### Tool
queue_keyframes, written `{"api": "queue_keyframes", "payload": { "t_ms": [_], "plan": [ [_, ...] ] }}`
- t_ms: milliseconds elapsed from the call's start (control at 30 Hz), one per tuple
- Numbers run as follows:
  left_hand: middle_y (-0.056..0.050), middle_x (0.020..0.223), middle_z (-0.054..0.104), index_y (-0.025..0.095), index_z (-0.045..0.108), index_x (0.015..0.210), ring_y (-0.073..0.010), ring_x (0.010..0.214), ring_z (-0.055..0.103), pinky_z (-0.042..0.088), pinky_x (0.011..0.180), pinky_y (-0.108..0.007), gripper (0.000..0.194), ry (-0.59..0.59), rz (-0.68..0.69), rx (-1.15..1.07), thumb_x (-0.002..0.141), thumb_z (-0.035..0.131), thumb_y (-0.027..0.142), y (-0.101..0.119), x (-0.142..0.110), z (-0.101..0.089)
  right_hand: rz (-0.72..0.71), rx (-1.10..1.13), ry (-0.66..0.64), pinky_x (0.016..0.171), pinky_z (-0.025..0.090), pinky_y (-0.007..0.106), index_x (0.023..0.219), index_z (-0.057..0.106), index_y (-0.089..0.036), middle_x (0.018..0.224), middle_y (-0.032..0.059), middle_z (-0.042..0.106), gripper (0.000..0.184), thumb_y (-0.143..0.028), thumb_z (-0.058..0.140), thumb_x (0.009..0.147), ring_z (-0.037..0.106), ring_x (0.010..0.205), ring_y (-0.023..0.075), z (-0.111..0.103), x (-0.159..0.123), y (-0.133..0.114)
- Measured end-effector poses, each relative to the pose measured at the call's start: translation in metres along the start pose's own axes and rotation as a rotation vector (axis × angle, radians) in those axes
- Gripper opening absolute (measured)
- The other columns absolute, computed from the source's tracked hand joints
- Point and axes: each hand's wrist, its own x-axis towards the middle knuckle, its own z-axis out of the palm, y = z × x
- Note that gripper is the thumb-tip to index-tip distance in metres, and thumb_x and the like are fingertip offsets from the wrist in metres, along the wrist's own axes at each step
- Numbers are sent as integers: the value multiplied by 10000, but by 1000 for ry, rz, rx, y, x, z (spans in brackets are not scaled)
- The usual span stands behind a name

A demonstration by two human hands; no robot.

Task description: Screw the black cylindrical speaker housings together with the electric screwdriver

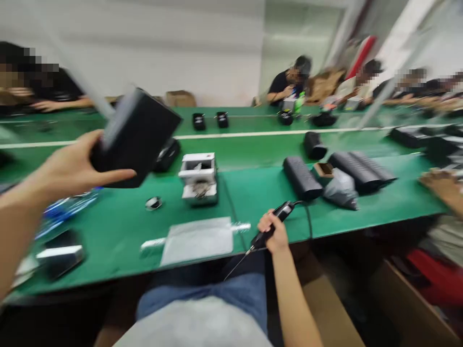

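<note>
My left hand (77,161) grips a black box-shaped housing (139,135), lifted above the table's left side and tilted; it is smeared by motion. In my right hand (275,231) is a black electric screwdriver (280,214), its long thin bit pointing down and left past the table's front edge. A cord runs from its back end. Between my hands lies a white foam sheet (197,241) on the green table (115,241). Behind the sheet stands a white and black open box (198,180) with small metal parts, likely screws, in its front tray. A small black and white part (154,203) lies left of it.
Several black speaker-like housings (302,177) and a grey plastic bag (342,189) lie to the right. Blue-tinted clear plastic (65,212) and a dark piece (63,255) are at left. A co-worker's hand (441,188) rests at the right edge. People sit across the belt (246,149).
</note>
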Motion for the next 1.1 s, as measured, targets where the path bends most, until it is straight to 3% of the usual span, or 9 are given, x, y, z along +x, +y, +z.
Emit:
{"api": "queue_keyframes", "payload": {
  "t_ms": [67, 100, 200, 300, 433, 567, 733, 867, 1100],
  "plan": [
    [10, 1456, 683, 285, 518, 1603, -349, 1319, 723, 554, 1206, -493, 1226, -88, 199, 7, 582, 818, 894, 18, -72, 6, 19, 20, 25, 573, 378, 106, 1058, 577, -91, 755, -50, 369, 331, -380, 683, 1180, 329, 604, 26, -4, 2, -2],
    [-12, 1530, 658, 313, 479, 1642, -363, 1389, 695, 540, 1233, -468, 1186, -197, 286, -5, 639, 841, 831, 27, -102, 18, 23, 18, 29, 576, 378, 106, 1061, 578, -91, 760, -48, 373, 314, -364, 680, 1179, 329, 609, 27, -6, 3, -3],
    [-109, 1617, 613, 319, 409, 1714, -389, 1417, 688, 549, 1203, -438, 1062, -480, 430, 20, 800, 866, 610, 45, -157, 69, 11, -31, 21, 588, 383, 109, 1070, 574, -93, 772, -46, 372, 300, -353, 682, 1174, 328, 620, 30, -3, 6, -5],
    [-227, 1617, 603, 225, 393, 1726, -452, 1393, 680, 525, 1191, -521, 1060, -483, 529, 80, 817, 890, 447, 48, -168, 117, -16, -98, -18, 598, 396, 113, 1058, 567, -95, 771, -46, 366, 312, -359, 693, 1167, 336, 626, 32, 6, 1, -6],
    [-276, 1650, 566, 178, 296, 1770, -468, 1529, 576, 468, 1253, -582, 1042, -280, 615, 99, 882, 826, 302, 43, -162, 150, -40, -121, -84, 607, 418, 117, 1058, 570, -93, 771, -46, 373, 309, -353, 703, 1160, 352, 628, 33, 6, -5, -4],
    [-260, 1649, 573, 173, 303, 1778, -440, 1562, 556, 453, 1292, -585, 987, -209, 674, 123, 898, 750, 181, 36, -174, 156, -53, -89, -124, 611, 433, 117, 1059, 574, -91, 769, -48, 378, 286, -324, 712, 1152, 364, 626, 32, 0, -6, -2],
    [-234, 1637, 591, 175, 303, 1785, -391, 1561, 555, 427, 1321, -585, 932, -140, 621, 186, 914, 599, 25, 28, -202, 144, -60, -88, -118, 620, 443, 123, 1068, 578, -93, 771, -47, 378, 275, -318, 714, 1147, 365, 630, 35, 0, -5, -1],
    [-243, 1698, 537, 170, 293, 1799, -440, 1597, 501, 402, 1343, -651, 972, -125, 551, 150, 924, 710, 94, 25, -224, 135, -62, -119, -84, 615, 432, 120, 1070, 581, -92, 777, -43, 387, 288, -336, 707, 1156, 363, 634, 35, 2, -4, 0],
    [-160, 1691, 605, 340, 517, 1712, -367, 1589, 573, 318, 1404, -672, 732, 67, 422, -11, 1040, 656, 85, 19, -265, 162, -80, -122, -53, 604, 423, 114, 1067, 586, -88, 778, -41, 398, 301, -348, 700, 1165, 365, 630, 32, 8, -2, 2]
  ]
}}
